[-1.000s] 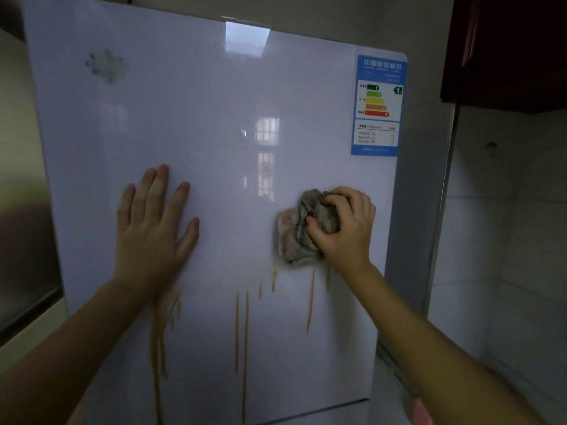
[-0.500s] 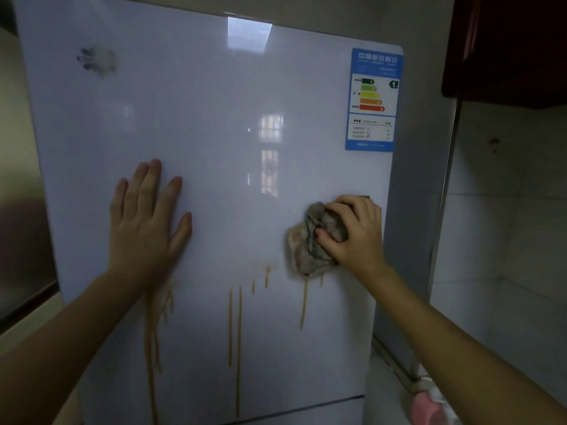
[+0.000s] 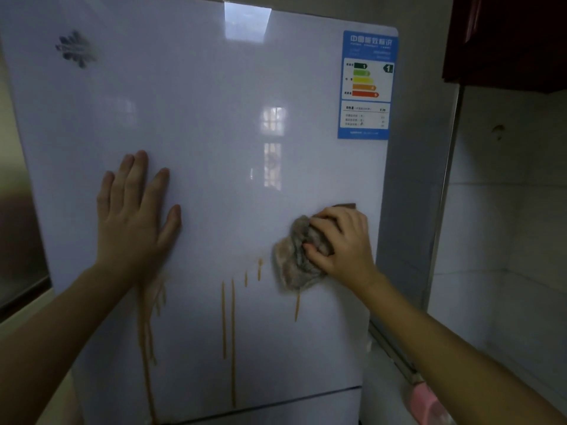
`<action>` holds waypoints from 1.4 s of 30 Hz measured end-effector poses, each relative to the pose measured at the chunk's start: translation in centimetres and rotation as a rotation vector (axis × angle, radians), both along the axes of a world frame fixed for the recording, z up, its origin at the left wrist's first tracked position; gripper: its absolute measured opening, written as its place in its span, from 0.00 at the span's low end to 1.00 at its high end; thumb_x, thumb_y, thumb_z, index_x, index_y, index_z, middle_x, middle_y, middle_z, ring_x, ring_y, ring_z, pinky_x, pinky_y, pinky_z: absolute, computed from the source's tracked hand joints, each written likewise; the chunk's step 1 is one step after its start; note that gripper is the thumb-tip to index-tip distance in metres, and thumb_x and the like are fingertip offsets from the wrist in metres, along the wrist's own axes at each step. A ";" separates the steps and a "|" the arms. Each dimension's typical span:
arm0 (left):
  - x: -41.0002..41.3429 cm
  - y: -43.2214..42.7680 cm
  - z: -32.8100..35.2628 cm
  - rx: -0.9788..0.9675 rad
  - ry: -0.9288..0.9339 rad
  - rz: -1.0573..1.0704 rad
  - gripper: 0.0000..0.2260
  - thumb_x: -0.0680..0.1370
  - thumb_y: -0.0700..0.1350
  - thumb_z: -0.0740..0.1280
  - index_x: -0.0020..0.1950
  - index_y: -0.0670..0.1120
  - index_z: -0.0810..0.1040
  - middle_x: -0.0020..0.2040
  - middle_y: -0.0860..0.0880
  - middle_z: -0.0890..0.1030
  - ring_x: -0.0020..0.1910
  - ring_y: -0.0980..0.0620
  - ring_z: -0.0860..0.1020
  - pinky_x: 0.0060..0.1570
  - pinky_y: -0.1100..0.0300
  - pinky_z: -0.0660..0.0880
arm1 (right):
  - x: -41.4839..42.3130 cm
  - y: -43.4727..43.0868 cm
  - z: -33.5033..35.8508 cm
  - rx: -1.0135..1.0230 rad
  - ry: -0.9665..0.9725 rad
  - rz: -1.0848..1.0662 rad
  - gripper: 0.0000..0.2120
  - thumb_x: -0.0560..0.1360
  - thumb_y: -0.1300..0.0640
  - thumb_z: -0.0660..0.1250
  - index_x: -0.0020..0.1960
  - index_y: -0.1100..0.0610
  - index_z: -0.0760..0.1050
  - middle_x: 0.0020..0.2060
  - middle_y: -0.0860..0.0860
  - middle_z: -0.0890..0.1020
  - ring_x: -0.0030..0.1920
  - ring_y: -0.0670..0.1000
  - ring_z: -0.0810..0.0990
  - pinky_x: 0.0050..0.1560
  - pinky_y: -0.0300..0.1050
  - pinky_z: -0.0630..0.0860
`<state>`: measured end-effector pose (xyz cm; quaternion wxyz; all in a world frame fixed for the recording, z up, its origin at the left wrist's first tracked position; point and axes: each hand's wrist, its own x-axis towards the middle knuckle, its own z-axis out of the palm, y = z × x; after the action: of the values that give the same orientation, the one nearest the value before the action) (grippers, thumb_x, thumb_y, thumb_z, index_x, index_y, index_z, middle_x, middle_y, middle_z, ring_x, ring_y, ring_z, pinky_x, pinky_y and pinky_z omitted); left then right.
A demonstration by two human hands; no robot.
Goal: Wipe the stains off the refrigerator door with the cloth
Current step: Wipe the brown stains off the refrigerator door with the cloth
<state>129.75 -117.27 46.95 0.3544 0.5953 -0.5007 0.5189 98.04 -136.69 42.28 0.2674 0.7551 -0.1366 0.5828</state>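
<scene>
The white refrigerator door fills the head view. Orange-brown drip stains run down its lower half, with more streaks under my left wrist. My right hand grips a crumpled grey-brown cloth and presses it against the door near its right edge, just above a short drip. My left hand lies flat on the door at the left, fingers straight and spread. A small dark strip shows just above my right hand's fingers.
A blue energy label sticks to the door's top right. A grey smudge-like mark sits at top left. A dark cabinet hangs at upper right over a white tiled wall. A pink object lies low right.
My right hand has moved the cloth down and to the right across the door, clearing the upper ends of the drips there. My left hand stays flat in place.
</scene>
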 end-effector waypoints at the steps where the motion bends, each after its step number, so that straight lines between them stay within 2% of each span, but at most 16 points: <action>1: 0.0 0.0 0.0 0.009 0.002 0.006 0.29 0.81 0.57 0.55 0.79 0.42 0.63 0.82 0.39 0.56 0.82 0.40 0.53 0.81 0.46 0.45 | 0.3 0.1 -0.9 -0.031 0.082 0.021 0.18 0.74 0.46 0.73 0.57 0.57 0.81 0.54 0.57 0.82 0.55 0.59 0.78 0.57 0.56 0.71; 3: 0.1 0.1 0.0 0.018 0.004 0.011 0.29 0.82 0.57 0.54 0.79 0.42 0.63 0.82 0.39 0.55 0.82 0.40 0.53 0.81 0.46 0.45 | 0.0 -0.1 -1.1 -0.100 0.237 0.040 0.19 0.74 0.45 0.74 0.58 0.57 0.80 0.55 0.57 0.82 0.55 0.59 0.78 0.57 0.56 0.72; 5: 0.1 0.0 0.0 0.001 -0.001 0.010 0.29 0.82 0.56 0.55 0.79 0.42 0.64 0.82 0.39 0.57 0.82 0.40 0.54 0.81 0.46 0.45 | -0.6 -0.5 0.7 -0.161 0.297 0.030 0.19 0.74 0.45 0.74 0.58 0.58 0.82 0.54 0.58 0.82 0.55 0.58 0.78 0.56 0.54 0.70; 9: 0.3 -0.2 0.0 -0.012 -0.012 0.021 0.29 0.82 0.56 0.56 0.79 0.42 0.64 0.82 0.39 0.58 0.82 0.40 0.55 0.81 0.46 0.45 | -1.6 -1.1 6.2 -0.170 0.177 0.013 0.19 0.74 0.46 0.74 0.56 0.60 0.83 0.53 0.59 0.82 0.53 0.59 0.77 0.57 0.48 0.65; 12: 0.3 -0.2 -0.1 -0.021 -0.030 0.030 0.28 0.82 0.55 0.57 0.79 0.42 0.64 0.82 0.38 0.58 0.82 0.39 0.55 0.81 0.45 0.46 | -1.0 -0.9 6.8 -0.142 0.125 0.012 0.19 0.74 0.46 0.74 0.56 0.60 0.83 0.53 0.58 0.82 0.53 0.58 0.77 0.57 0.48 0.64; 14: 0.2 -0.3 -0.1 -0.010 -0.020 0.025 0.28 0.82 0.55 0.57 0.79 0.42 0.63 0.82 0.39 0.57 0.82 0.40 0.54 0.81 0.46 0.45 | -0.5 -0.6 4.6 -0.167 0.215 0.026 0.19 0.74 0.46 0.74 0.56 0.59 0.83 0.53 0.58 0.82 0.54 0.59 0.78 0.57 0.51 0.67; 17: 0.2 -0.3 -0.1 0.005 -0.014 0.026 0.29 0.82 0.56 0.56 0.79 0.43 0.63 0.82 0.39 0.56 0.82 0.40 0.53 0.81 0.47 0.44 | -0.6 -0.7 1.1 -0.274 0.455 0.041 0.18 0.75 0.45 0.73 0.56 0.57 0.83 0.54 0.58 0.83 0.55 0.58 0.78 0.57 0.53 0.71; 19: 0.3 -0.3 0.0 0.004 -0.016 0.026 0.29 0.82 0.56 0.55 0.79 0.42 0.63 0.82 0.39 0.56 0.82 0.40 0.53 0.81 0.46 0.45 | -1.4 -1.1 1.2 -0.304 0.497 0.037 0.18 0.75 0.45 0.72 0.56 0.57 0.83 0.55 0.59 0.83 0.55 0.59 0.78 0.57 0.53 0.71; 21: 0.4 -0.4 0.0 0.007 -0.012 0.023 0.29 0.82 0.56 0.55 0.80 0.42 0.62 0.82 0.39 0.56 0.82 0.40 0.53 0.81 0.44 0.46 | -2.4 -1.9 3.3 -0.293 0.423 0.003 0.19 0.75 0.44 0.72 0.57 0.58 0.83 0.54 0.59 0.83 0.54 0.59 0.78 0.56 0.53 0.70; 24: 0.4 -0.6 -0.1 -0.011 -0.026 0.021 0.29 0.82 0.56 0.55 0.79 0.42 0.62 0.82 0.39 0.56 0.82 0.40 0.53 0.81 0.42 0.48 | -4.0 -2.7 8.2 -0.155 0.124 -0.022 0.20 0.74 0.45 0.72 0.57 0.59 0.82 0.54 0.59 0.81 0.55 0.59 0.77 0.57 0.53 0.68; 27: 0.4 -0.7 -0.2 -0.041 -0.038 0.026 0.29 0.82 0.56 0.55 0.79 0.41 0.64 0.82 0.38 0.57 0.82 0.39 0.55 0.81 0.44 0.47 | -4.6 -3.0 10.4 -0.002 -0.137 -0.011 0.19 0.73 0.46 0.74 0.58 0.57 0.81 0.54 0.57 0.79 0.56 0.55 0.73 0.57 0.47 0.65; 30: 0.3 -0.6 -0.2 -0.056 -0.046 0.024 0.29 0.82 0.55 0.56 0.78 0.41 0.65 0.81 0.37 0.59 0.81 0.38 0.56 0.81 0.47 0.46 | -3.9 -2.7 7.7 0.046 -0.181 0.007 0.19 0.73 0.47 0.73 0.58 0.57 0.82 0.54 0.56 0.79 0.56 0.56 0.74 0.57 0.47 0.64; 34: 0.4 -0.8 -0.2 -0.067 -0.057 0.036 0.28 0.81 0.55 0.56 0.78 0.41 0.66 0.81 0.37 0.59 0.81 0.38 0.56 0.80 0.45 0.47 | -3.8 -2.4 3.1 0.007 -0.053 0.016 0.19 0.73 0.45 0.72 0.56 0.58 0.83 0.52 0.57 0.81 0.55 0.57 0.76 0.57 0.48 0.64; 37: 0.4 -0.9 -0.3 -0.078 -0.059 0.037 0.28 0.81 0.55 0.56 0.77 0.40 0.66 0.81 0.37 0.60 0.81 0.38 0.57 0.80 0.42 0.50 | -4.3 -2.5 5.4 -0.045 0.020 -0.006 0.19 0.74 0.44 0.72 0.55 0.58 0.83 0.52 0.57 0.81 0.54 0.57 0.76 0.55 0.46 0.64; 39: 0.4 -1.0 -0.3 -0.080 -0.061 0.034 0.28 0.81 0.54 0.56 0.77 0.40 0.66 0.80 0.37 0.60 0.80 0.37 0.57 0.79 0.40 0.52 | -4.1 -2.5 8.9 -0.029 -0.050 0.001 0.19 0.73 0.45 0.72 0.55 0.58 0.83 0.52 0.57 0.80 0.54 0.56 0.74 0.56 0.43 0.61; 42: 0.6 -1.0 -0.3 -0.080 -0.079 0.042 0.28 0.82 0.54 0.56 0.77 0.40 0.67 0.80 0.37 0.60 0.80 0.37 0.58 0.79 0.40 0.52 | -3.1 -2.1 13.1 0.005 -0.212 0.028 0.16 0.72 0.48 0.74 0.55 0.57 0.82 0.52 0.56 0.79 0.54 0.55 0.74 0.57 0.42 0.63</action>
<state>130.33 -118.23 46.67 0.3469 0.5701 -0.4804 0.5691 94.90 -138.80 55.42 0.2411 0.6917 -0.1551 0.6628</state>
